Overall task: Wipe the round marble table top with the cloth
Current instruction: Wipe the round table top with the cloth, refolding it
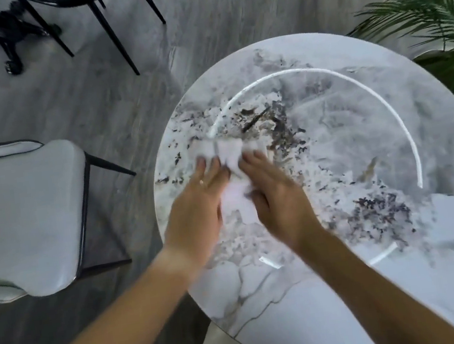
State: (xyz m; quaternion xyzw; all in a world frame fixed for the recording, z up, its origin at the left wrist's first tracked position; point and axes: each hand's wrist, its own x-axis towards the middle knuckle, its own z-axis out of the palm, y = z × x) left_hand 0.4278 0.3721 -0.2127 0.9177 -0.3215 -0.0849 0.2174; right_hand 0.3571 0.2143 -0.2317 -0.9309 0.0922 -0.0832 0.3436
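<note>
Cloth point(231, 171) lies bunched on the marble table point(333, 158), left of centre. Our left hand point(198, 201) and right hand point(274, 191) press it flat-fingered from either side; blur hides any grasp.

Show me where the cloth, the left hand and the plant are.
cloth point(236, 199), head view, its middle between the hands
left hand point(195, 204), head view, its back
plant point(434, 9), head view, its green fronds
</note>
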